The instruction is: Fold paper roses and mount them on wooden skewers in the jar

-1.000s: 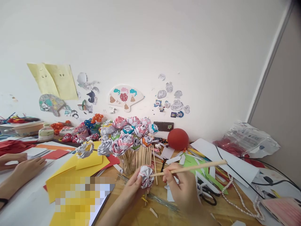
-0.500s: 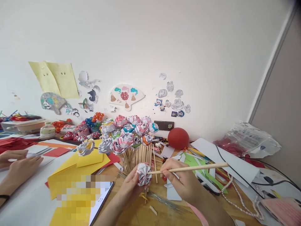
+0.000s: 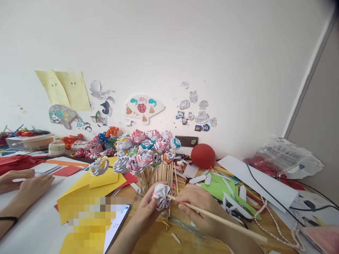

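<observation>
With the left fingers [image 3: 150, 204] grasping the paper flower [image 3: 160, 197] and the right fingers [image 3: 185, 196] pinching the wooden stick [image 3: 225, 222], whose end meets the flower just ahead of that pinch, brace the flower from behind and press squarely along the stick's axis without crushing the folds.

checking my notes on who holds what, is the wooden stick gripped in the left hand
No, the right hand grips the wooden stick, while the left hand holds the paper flower.
</observation>
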Demonstrator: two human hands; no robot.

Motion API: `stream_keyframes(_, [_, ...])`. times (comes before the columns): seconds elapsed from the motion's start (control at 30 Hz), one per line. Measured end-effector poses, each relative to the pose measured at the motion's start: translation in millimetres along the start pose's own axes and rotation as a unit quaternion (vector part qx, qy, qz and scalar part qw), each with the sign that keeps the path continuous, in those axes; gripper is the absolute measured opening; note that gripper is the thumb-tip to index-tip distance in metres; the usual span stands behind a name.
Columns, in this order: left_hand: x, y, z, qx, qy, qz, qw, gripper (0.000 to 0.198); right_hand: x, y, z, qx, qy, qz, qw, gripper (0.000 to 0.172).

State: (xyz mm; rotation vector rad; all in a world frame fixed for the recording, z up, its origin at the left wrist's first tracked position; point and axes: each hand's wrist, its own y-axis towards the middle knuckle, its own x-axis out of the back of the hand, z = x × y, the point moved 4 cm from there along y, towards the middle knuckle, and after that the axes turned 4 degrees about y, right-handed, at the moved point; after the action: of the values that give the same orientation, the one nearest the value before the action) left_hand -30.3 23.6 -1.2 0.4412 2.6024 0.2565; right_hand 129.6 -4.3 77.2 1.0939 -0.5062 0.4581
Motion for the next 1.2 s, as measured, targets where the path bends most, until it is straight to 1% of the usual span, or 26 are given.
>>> stream_keyframes(0.13, [-1.9,1.3,0.6,0.01,0.001,-0.006,1.0,0.048,5.7,0.8,5.7,0.026,-0.039,0.011,0.999,0.017])
stream_keyframes(0.23, [-0.4,4.0,2.5,0.002,-0.011,-0.036,0.999,0.043,2.3,-0.6,8.4,0.052,-0.077,0.017,0.996,0.02])
stream_keyframes(0.3, [2.5,6.1,4.1,-0.006,-0.008,-0.057,0.998,0.039,-0.1,-0.6,8.8,0.041,-0.089,0.035,0.995,0.022])
stream_keyframes(0.37, [7.3,8.1,5.7,-0.006,-0.001,-0.077,0.997,0.036,0.7,0.9,8.7,-0.006,-0.078,0.067,0.995,0.021])
stream_keyframes(0.43, [13.3,9.7,6.2,-0.005,0.003,-0.094,0.996,0.035,5.2,2.5,7.9,-0.092,-0.036,0.102,0.99,0.02])
stream_keyframes(0.47, [15.9,10.2,5.9,-0.007,0.005,-0.096,0.995,0.036,8.0,2.6,6.9,-0.146,-0.004,0.116,0.982,0.021])
stream_keyframes(0.53, [19.7,10.6,4.1,-0.017,0.017,-0.088,0.996,0.042,12.5,1.1,4.2,-0.244,0.066,0.129,0.959,0.023])
stream_keyframes(0.63, [22.8,9.5,0.1,-0.034,0.057,-0.077,0.995,0.049,8.7,-6.6,-3.7,-0.356,0.16,0.162,0.906,0.023])
stream_keyframes(0.67, [23.7,8.8,-1.5,-0.039,0.077,-0.081,0.993,0.05,5.4,-9.9,-7.4,-0.38,0.166,0.177,0.893,0.021])
stream_keyframes(0.7, [24.3,8.2,-3.1,-0.044,0.1,-0.085,0.99,0.05,2.1,-12.9,-11.3,-0.393,0.153,0.191,0.887,0.017])
stream_keyframes(0.77, [24.2,7.1,-6.3,-0.052,0.147,-0.089,0.984,0.052,-2.7,-16.7,-19.4,-0.393,0.088,0.203,0.893,0.016])
stream_keyframes(0.87, [21.0,5.6,-11.2,-0.056,0.206,-0.064,0.975,0.063,-7.6,-18.5,-28.5,-0.371,0.003,0.204,0.906,0.025])
stream_keyframes(0.93, [17.8,4.0,-15.8,-0.058,0.223,-0.015,0.973,0.077,-9.9,-18.0,-32.5,-0.369,-0.018,0.197,0.908,0.028])
stream_keyframes(1.0, [16.0,0.7,-22.0,-0.053,0.236,0.05,0.969,0.088,-11.2,-14.9,-35.0,-0.36,-0.029,0.175,0.916,0.028])
stream_keyframes(1.03, [16.8,-1.5,-25.6,-0.044,0.256,0.078,0.963,0.088,-11.9,-12.2,-35.7,-0.348,-0.034,0.158,0.923,0.027])
stream_keyframes(1.07, [19.4,-3.7,-28.4,-0.021,0.294,0.099,0.951,0.082,-12.8,-8.9,-36.3,-0.332,-0.036,0.138,0.932,0.025])
stream_keyframes(1.1, [24.6,-5.8,-30.3,0.017,0.352,0.106,0.93,0.07,-13.9,-5.2,-37.1,-0.315,-0.035,0.112,0.942,0.022])
stream_keyframes(1.13, [32.0,-7.4,-32.8,0.047,0.429,0.094,0.897,0.055,-15.3,-1.3,-38.3,-0.299,-0.032,0.081,0.95,0.02])
stream_keyframes(1.17, [40.4,-8.6,-35.1,0.074,0.503,0.081,0.858,0.041,-17.2,2.7,-39.9,-0.285,-0.027,0.047,0.957,0.021])
stream_keyframes(1.2, [50.7,-8.9,-37.6,0.1,0.56,0.046,0.821,0.033,-19.7,6.7,-42.1,-0.274,-0.023,0.011,0.961,0.024])
